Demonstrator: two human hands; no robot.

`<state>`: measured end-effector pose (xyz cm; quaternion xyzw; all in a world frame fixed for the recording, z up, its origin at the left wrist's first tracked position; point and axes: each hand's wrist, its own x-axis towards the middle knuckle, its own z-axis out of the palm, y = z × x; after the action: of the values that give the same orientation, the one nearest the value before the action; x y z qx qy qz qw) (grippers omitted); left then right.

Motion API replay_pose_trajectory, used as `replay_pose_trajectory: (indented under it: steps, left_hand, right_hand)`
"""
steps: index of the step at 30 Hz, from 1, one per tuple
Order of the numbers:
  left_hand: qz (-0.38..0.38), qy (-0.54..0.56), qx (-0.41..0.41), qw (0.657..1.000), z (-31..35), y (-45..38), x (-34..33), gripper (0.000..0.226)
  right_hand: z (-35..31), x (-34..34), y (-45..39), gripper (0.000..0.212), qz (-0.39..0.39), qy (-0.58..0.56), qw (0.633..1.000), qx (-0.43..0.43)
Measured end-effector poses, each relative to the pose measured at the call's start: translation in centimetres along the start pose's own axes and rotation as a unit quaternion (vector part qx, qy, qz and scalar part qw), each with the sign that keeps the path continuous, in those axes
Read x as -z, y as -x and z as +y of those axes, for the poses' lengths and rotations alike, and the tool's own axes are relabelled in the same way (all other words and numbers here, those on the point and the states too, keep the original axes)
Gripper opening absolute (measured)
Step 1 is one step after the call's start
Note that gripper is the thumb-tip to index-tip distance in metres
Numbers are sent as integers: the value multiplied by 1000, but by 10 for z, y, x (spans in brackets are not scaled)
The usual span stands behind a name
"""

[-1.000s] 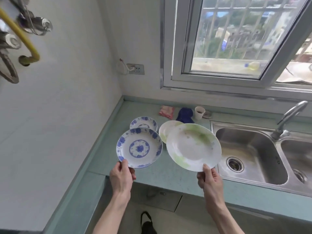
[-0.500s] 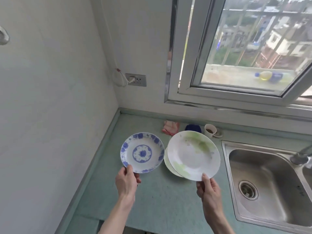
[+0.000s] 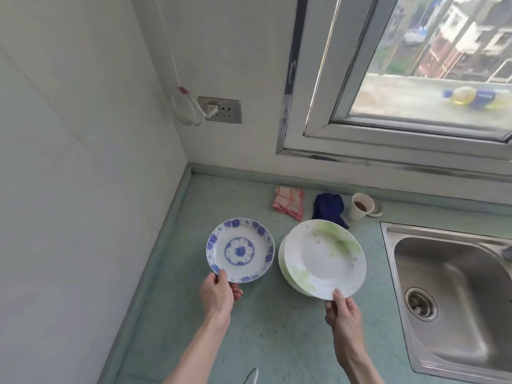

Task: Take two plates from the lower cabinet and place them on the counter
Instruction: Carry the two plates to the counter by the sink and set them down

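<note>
My left hand (image 3: 217, 293) pinches the near rim of a white plate with a blue flower pattern (image 3: 240, 250), held low over the pale green counter (image 3: 277, 322). My right hand (image 3: 342, 309) grips the near rim of a larger white plate with green washes (image 3: 325, 259). That plate sits right over a second green-white plate (image 3: 285, 268), whose left edge peeks out beneath it. Whether the held plates touch what lies under them cannot be told. The small blue plate seen earlier on the counter is hidden behind the held one.
A steel sink (image 3: 454, 289) fills the counter's right side. At the back lie a pink cloth (image 3: 288, 203), a dark blue cloth (image 3: 329, 207) and a paper cup (image 3: 360, 206). White walls close the left and back; a socket (image 3: 221, 109) and window (image 3: 415, 79) sit above.
Both hands have carried their plates forward and down toward the counter. The blue plate now covers the small blue one, and the green plate lines up over the other green plate.
</note>
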<state>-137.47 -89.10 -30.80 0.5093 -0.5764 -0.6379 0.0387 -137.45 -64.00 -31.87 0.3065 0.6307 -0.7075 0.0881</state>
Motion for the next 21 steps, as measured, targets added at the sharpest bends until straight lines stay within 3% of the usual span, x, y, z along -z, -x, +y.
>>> replay_pose_trajectory:
  steps: [21]
  left_hand:
    - [-20, -27, 19, 999, -4, -21, -14, 28]
  right_hand:
    - [26, -16, -24, 23, 11, 38, 999, -27]
